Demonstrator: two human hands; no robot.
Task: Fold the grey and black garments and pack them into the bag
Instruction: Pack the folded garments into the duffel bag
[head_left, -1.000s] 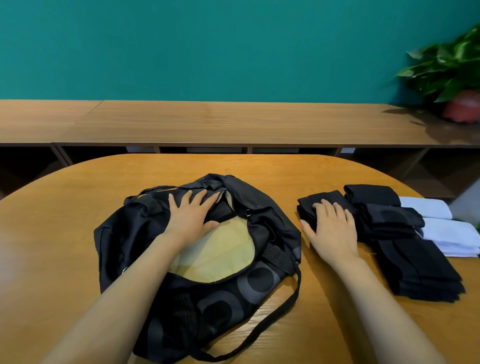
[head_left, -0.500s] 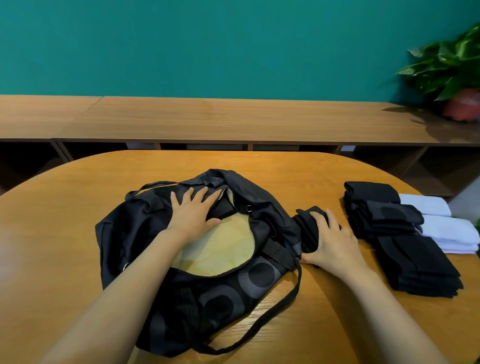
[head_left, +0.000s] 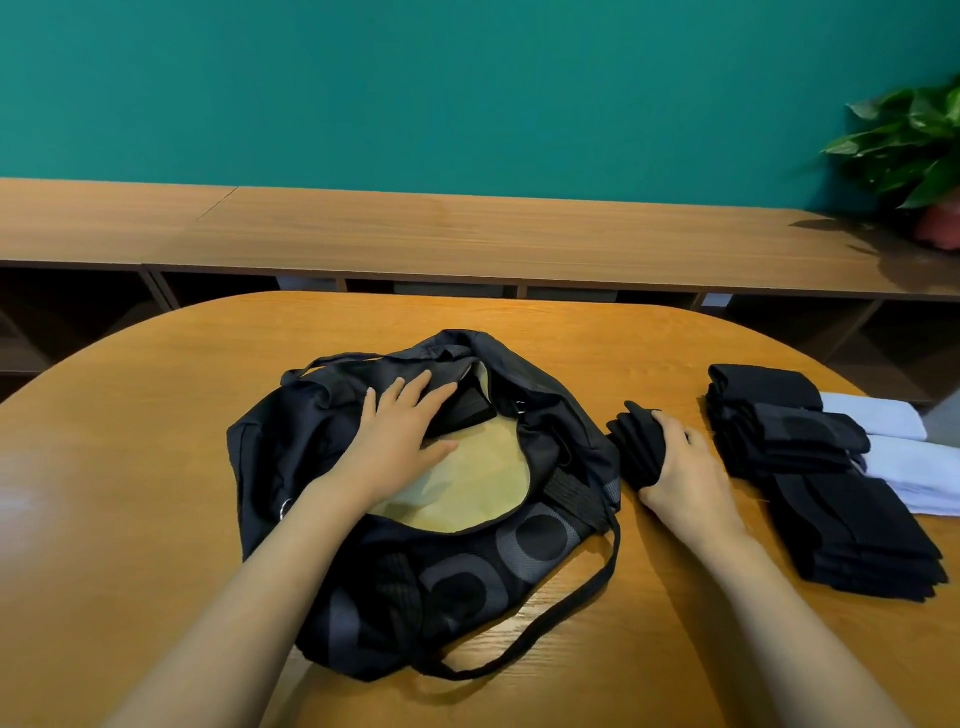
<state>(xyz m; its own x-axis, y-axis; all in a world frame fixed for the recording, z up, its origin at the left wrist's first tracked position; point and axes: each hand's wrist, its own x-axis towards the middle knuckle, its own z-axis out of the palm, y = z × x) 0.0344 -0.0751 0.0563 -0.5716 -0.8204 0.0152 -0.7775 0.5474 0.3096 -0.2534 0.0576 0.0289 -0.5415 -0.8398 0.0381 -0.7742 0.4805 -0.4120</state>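
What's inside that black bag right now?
The open bag shows a yellowish lining and one dark folded piece at its far end, partly under the left hand. Whatever lies deeper is hidden by the bag's black fabric and that hand.

**Single head-worn wide-angle view, directed forward and downward**
The table is viewed from close above, filling the lower half of the frame; the bag is centred, and the wall is framed across the top.
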